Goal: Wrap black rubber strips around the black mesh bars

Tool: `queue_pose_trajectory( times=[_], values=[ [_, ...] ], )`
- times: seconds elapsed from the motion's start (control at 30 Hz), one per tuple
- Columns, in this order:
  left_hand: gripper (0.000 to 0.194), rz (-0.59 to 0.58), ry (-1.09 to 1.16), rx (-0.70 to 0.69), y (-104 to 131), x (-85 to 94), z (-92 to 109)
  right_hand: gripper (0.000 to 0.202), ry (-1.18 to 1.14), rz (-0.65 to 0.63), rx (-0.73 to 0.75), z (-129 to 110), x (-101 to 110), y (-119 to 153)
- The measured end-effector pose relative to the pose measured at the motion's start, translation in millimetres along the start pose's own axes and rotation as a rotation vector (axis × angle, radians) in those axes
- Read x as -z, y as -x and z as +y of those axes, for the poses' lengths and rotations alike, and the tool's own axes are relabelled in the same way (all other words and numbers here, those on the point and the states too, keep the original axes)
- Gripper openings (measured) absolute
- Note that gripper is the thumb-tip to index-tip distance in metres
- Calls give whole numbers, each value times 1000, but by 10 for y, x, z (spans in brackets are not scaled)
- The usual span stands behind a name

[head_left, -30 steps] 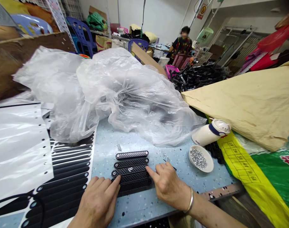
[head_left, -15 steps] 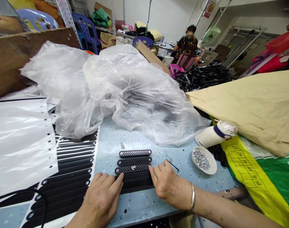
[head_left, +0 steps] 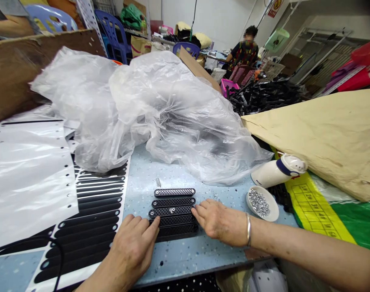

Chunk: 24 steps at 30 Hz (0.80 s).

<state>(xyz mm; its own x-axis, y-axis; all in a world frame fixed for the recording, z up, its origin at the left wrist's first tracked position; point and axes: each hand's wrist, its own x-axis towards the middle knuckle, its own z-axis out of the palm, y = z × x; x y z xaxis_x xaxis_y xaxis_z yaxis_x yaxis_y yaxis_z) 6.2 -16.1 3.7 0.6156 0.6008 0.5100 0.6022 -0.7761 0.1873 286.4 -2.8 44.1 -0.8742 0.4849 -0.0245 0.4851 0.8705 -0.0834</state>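
Several black textured strips [head_left: 174,210] lie in a stacked row on the speckled blue table [head_left: 178,259]. A few small metal rings [head_left: 172,210] rest on the middle strip. My left hand [head_left: 136,239] touches the strips' left ends with its index fingertip. At their right ends, my right hand [head_left: 213,221] presses its fingertips, drawn together, against the third strip; whether a small piece is between them is hidden. A white bowl [head_left: 274,209] of small metal parts stands to the right.
Crumpled clear plastic [head_left: 178,109] spans the table's back. Black strips on white sheets [head_left: 81,235] lie left. A white bottle [head_left: 270,173] lies tilted behind the bowl, beside brown paper [head_left: 324,134]. Another person [head_left: 244,52] sits in the background.
My right hand has shifted slightly and its forearm lies flatter, now covering the thin dark tool seen beside it before. The whole view has moved a little.
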Motion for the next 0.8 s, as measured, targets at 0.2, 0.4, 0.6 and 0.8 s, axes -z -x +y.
queue_pose_trajectory(
  times=[0.2,0.4,0.6,0.8],
  values=[
    [21,-4,0,-2,-3,6,0,32,-420,142,-219,58,-195,14],
    [20,-1,5,12,19,-25,-9,30,-546,366,-361,-49,-400,55],
    [20,-10,7,23,28,-22,4,32,-598,428,-370,-63,-467,55],
    [21,-8,-4,17,16,-19,-1,34,-528,430,-331,-60,-455,58]
  ],
)
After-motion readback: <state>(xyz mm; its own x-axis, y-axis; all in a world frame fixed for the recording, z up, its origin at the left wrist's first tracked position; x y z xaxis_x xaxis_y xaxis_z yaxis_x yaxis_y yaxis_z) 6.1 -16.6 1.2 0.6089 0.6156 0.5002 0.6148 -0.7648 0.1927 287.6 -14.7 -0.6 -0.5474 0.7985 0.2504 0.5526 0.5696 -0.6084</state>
